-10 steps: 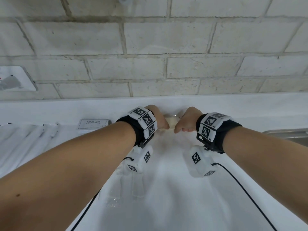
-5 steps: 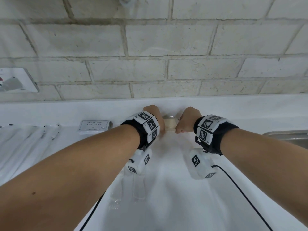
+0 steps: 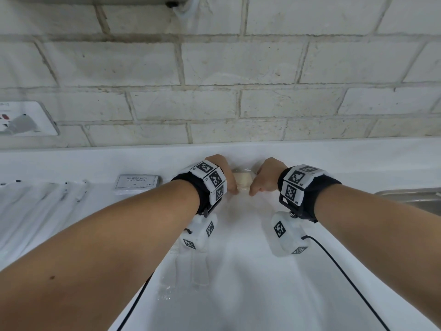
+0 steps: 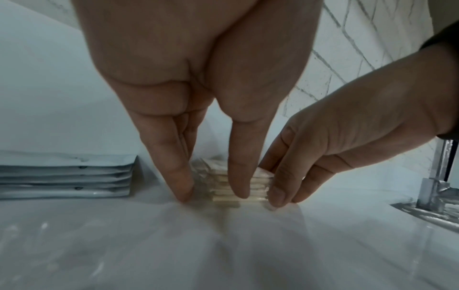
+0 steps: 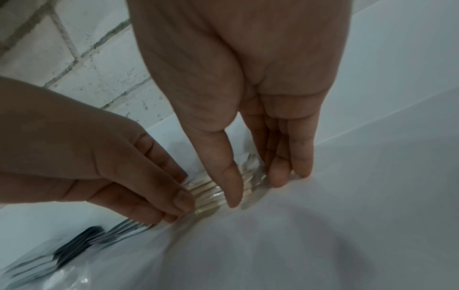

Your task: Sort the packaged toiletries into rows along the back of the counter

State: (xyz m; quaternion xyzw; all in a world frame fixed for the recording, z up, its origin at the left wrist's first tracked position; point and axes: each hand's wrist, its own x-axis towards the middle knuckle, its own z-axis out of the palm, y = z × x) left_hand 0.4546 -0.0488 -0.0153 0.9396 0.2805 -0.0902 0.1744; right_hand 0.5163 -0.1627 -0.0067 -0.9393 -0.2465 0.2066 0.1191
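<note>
A small stack of clear-wrapped cream packets (image 3: 242, 180) stands on the white counter (image 3: 238, 295) close to the back ledge. My left hand (image 3: 226, 173) presses its left side. In the left wrist view the left hand (image 4: 211, 192) has straight fingers pointing down, with the thumb against the front of the stack (image 4: 259, 184). My right hand (image 3: 262, 180) presses the right side. In the right wrist view the right hand (image 5: 257, 193) has its thumb at the front and straight fingers at the end of the stack (image 5: 206, 194). Both hands' fingertips touch the counter.
A stack of shampoo sachets (image 3: 137, 183) lies just left of my hands. Long white-wrapped items (image 3: 35, 199) lie in a row at far left. Clear packets (image 3: 191, 271) lie under my left wrist. A metal sink (image 3: 412, 194) is at right, its tap (image 4: 439, 176) nearby.
Both hands stay on the cream stack. The gap between them has widened slightly, so more of the stack's top shows.
</note>
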